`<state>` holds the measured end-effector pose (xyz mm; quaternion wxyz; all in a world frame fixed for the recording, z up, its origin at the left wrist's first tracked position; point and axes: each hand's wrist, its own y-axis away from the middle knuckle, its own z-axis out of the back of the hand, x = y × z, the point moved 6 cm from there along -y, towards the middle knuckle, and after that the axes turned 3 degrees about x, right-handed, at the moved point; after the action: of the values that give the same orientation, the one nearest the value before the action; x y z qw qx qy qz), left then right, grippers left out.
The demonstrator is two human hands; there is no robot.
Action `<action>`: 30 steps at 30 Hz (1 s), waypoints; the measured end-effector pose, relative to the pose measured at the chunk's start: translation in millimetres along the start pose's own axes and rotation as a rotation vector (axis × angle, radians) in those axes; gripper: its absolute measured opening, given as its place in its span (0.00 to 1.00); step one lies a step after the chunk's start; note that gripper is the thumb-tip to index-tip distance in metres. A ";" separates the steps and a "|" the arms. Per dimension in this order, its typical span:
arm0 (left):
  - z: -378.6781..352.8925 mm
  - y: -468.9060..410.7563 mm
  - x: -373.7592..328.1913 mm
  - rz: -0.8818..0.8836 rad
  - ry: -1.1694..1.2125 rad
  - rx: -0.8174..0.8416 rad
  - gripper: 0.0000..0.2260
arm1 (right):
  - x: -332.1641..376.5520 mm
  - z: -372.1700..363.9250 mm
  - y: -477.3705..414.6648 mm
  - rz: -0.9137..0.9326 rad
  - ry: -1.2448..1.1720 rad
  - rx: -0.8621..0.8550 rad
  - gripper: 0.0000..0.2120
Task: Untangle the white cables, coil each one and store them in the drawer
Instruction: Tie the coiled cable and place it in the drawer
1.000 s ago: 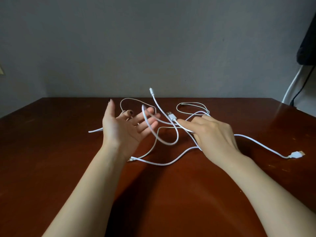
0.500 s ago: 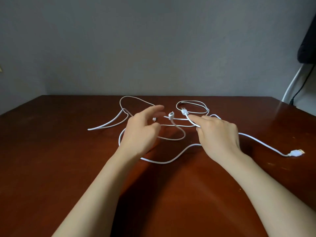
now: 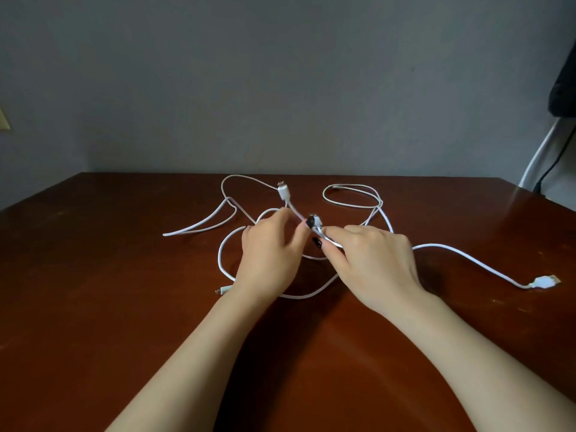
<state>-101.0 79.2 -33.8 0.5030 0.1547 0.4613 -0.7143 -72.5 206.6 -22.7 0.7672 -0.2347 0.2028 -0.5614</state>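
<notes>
Several cables (image 3: 436, 244) strewn in crossed loops over the middle of the table (image 3: 93, 307), none coiled yet. Left hand (image 3: 268, 254), centre frame, pinching one strand just below its plug (image 3: 283, 192), that end raised off the heap. Right hand (image 3: 374, 263), just beside, pinching another strand close under a second plug (image 3: 314, 220). Gripped near the ends, probably, so as to draw each lead back through the loops and part the two. Loose plug (image 3: 544, 282) lying at far right. No drawer in view. No brand, label or writing legible anywhere.
</notes>
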 end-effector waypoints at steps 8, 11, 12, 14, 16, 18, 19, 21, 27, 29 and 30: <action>11.0 -2.8 7.1 0.092 0.097 -0.088 0.07 | -24.7 5.2 -3.2 -0.036 -0.264 -0.355 0.12; 14.7 -3.2 8.6 0.118 0.134 -0.112 0.07 | -39.8 18.1 -1.3 -0.148 -0.377 -0.504 0.16; 15.7 -4.0 9.2 0.129 0.147 -0.112 0.07 | -41.5 19.7 -0.9 -0.151 -0.428 -0.512 0.16; 16.4 -4.7 7.7 0.132 0.169 -0.096 0.08 | -39.5 17.4 -1.0 -0.123 -0.528 -0.474 0.15; 15.9 -4.8 4.6 0.093 0.191 -0.084 0.07 | -32.1 9.8 -1.5 -0.090 -0.570 -0.389 0.12; 12.6 -4.6 3.1 0.048 0.224 -0.068 0.07 | -22.7 1.7 -0.7 -0.054 -0.608 -0.291 0.11; 9.3 -4.5 2.6 0.035 0.247 -0.044 0.07 | -18.4 -1.1 -0.1 -0.035 -0.634 -0.246 0.10; 1.7 -3.7 0.8 0.030 0.324 0.040 0.06 | -11.1 -5.1 1.0 0.001 -0.675 -0.157 0.07; 1.2 -0.6 0.4 0.057 0.358 0.069 0.15 | -4.0 -8.3 0.1 0.032 -0.705 -0.036 0.06; 3.6 0.1 -1.8 0.060 0.338 0.038 0.14 | -6.4 -7.4 -0.2 0.018 -0.702 -0.057 0.06; 5.3 -0.6 -2.2 0.050 0.316 0.011 0.13 | -8.2 -6.9 -0.1 0.007 -0.693 -0.068 0.06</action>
<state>-99.2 76.2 -29.2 0.4409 0.2794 0.5265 -0.6711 -78.9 213.5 -27.8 0.7843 -0.4360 -0.0504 -0.4385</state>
